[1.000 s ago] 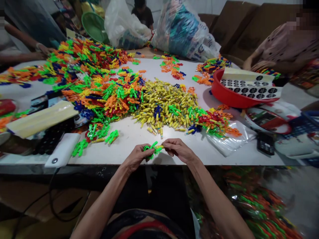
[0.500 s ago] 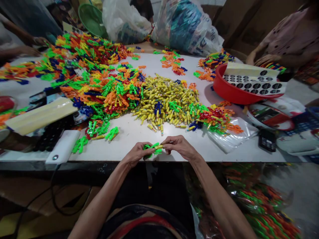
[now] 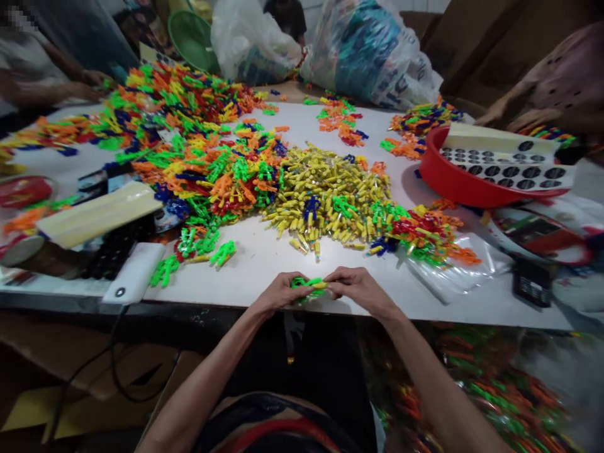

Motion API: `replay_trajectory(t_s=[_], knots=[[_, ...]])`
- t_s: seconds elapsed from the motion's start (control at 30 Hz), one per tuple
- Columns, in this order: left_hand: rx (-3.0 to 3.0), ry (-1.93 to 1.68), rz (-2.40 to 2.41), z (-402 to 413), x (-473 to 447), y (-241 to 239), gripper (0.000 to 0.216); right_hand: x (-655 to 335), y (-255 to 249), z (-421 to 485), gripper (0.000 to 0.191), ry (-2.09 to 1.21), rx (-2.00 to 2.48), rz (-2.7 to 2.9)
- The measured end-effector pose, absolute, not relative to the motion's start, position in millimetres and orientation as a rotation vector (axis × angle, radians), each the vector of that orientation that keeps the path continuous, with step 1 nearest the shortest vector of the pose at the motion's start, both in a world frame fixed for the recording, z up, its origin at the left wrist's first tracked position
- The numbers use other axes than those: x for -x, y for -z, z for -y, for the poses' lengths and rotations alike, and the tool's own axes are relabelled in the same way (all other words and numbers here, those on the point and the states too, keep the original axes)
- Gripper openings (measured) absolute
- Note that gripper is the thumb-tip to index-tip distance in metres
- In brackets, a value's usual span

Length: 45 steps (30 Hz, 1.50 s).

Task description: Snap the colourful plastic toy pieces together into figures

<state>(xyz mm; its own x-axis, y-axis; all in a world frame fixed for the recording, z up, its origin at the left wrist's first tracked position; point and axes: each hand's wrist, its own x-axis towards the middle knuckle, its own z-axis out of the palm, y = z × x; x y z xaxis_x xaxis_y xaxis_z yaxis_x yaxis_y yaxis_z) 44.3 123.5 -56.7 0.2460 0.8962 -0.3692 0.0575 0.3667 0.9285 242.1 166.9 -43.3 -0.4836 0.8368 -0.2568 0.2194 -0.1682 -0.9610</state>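
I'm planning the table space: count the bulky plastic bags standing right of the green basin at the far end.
2: the whitish bag beside the green basin, and, right of that, the blue-printed bag. More could be hidden behind them.

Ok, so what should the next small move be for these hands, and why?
Probably a gentle push of the yellow tube toward the green toy. The left hand holds the toy, the right hand pinches the tube's end, and the two pieces overlap between them in this view. Whether they're already joined is too small to tell.
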Motion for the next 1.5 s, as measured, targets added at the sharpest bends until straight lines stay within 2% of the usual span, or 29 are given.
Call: replay_trajectory(t_s=[0.1,0.17,0.23,0.3,0.37,0.47,0.53,0.6,0.7,0.8,0.97,1.03,1.2,1.5], knots=[[-1.248,-0.81,-1.36,-125,-23,49,0.052,-283,36,-192,0.035,-1.456,1.355,1.524],[-1.492,-0.79,-1.758,-124,5,43,0.044,-322,31,-216,0.039,-1.086,1.48,1.385],[-1.692,-0.603,-2.238,-121,35,38,0.032,-353,26,-237,0.036,-0.553,1.651,1.383],[-1.782,-0.285,-2.496,-122,60,36,0.027,-359,23,-246,0.037,-0.053,1.827,1.499],[-1.822,-0.054,-2.529,-127,73,37,0.024,-332,25,-244,0.037,0.125,1.943,1.704],[-1.828,-0.076,-2.505,-139,74,38,0.027,-255,41,-233,0.027,-0.352,1.773,2.211],[-1.774,-0.291,-2.523,-145,68,37,0.031,-208,54,-229,0.024,-0.443,1.745,2.362],[-1.608,-0.61,-2.488,-147,62,35,0.027,-181,62,-228,0.02,-0.436,1.837,2.4],[-1.09,-1.107,-2.054,-142,49,36,0.018,-178,66,-230,0.017,-0.445,1.961,2.36],[-0.586,-1.322,-1.494,-134,30,43,0.027,-194,66,-224,0.013,-0.607,1.917,2.116],[-0.269,-1.385,-1.25,-129,-8,58,0.03,-201,61,-182,0.024,-1.606,1.306,1.567],[-0.161,-1.394,-1.169,-129,-20,59,0.031,-195,57,-164,0.026,-1.832,1.157,1.431],[-0.135,-1.343,-1.078,-125,-33,55,0.027,-184,56,-150,0.028,-1.88,1.102,1.167],[-0.088,-1.324,-0.976,-120,-38,57,0.022,-182,56,-144,0.029,-1.832,1.037,1.053]])
